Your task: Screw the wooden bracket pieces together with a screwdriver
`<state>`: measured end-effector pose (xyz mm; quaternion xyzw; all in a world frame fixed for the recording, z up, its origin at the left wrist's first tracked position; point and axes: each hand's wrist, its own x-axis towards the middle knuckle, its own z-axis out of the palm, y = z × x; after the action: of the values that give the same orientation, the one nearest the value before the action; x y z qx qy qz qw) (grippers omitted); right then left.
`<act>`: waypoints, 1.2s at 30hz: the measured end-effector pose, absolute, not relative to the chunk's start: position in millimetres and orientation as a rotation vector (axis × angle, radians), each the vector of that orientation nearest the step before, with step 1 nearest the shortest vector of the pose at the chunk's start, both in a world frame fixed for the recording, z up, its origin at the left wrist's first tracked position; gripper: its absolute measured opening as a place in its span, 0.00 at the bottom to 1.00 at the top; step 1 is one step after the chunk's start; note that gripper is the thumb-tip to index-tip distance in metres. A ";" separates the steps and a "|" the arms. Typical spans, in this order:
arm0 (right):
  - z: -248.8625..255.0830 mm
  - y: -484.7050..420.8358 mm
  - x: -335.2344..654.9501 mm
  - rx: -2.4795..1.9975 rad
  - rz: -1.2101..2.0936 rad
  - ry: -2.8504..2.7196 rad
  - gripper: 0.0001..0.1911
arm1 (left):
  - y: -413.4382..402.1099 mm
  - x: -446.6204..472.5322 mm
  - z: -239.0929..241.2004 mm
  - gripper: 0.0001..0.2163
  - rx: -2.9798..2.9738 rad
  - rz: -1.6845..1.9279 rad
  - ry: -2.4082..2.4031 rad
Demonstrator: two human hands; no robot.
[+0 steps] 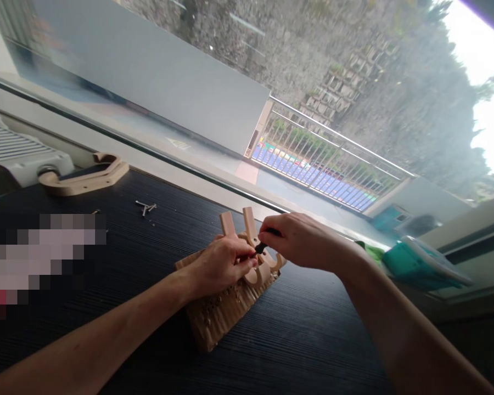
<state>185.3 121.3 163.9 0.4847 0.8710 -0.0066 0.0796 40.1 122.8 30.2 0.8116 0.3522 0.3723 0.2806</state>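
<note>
A Y-shaped wooden fork piece (250, 230) lies on a brown cardboard sheet (219, 318) on the dark ribbed table (148, 285). My left hand (222, 266) is closed on the lower part of the wooden piece and holds it down. My right hand (302, 240) is closed in a pinch round a small black tool (262, 247) whose tip touches the wood between the two hands. Pale shavings lie scattered on the cardboard.
A second wooden frame piece (84, 175) lies at the table's far left, beside a white ribbed unit (16, 151). A few small metal screws (146, 207) lie behind my left hand. A teal box (420, 263) stands at the right by the window.
</note>
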 end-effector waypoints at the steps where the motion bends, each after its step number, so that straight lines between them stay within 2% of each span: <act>1: 163.5 121.1 184.9 1.440 0.010 2.604 0.16 | 123.0 40.1 29.6 0.12 2.180 1.003 0.938; 5: 166.1 120.2 183.2 1.416 0.080 2.571 0.19 | 124.0 40.2 27.3 0.14 2.203 1.009 0.913; 11: 172.3 115.9 181.8 1.342 -0.024 2.606 0.12 | 123.3 39.3 28.5 0.12 2.185 1.004 0.902; 26: 162.6 113.1 187.0 1.508 0.015 2.550 0.18 | 120.5 40.2 33.9 0.12 2.271 0.944 0.925; 30: 167.4 110.6 189.4 1.455 0.034 2.564 0.13 | 120.1 40.3 34.4 0.11 2.280 0.958 0.905; 36: 167.0 113.1 186.4 1.357 -0.010 2.666 0.14 | 120.5 40.6 31.9 0.12 2.274 0.936 0.980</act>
<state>186.4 113.1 167.0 0.4524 0.8887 -0.0033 0.0750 40.6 120.5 31.9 0.8330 0.3589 0.3429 0.2444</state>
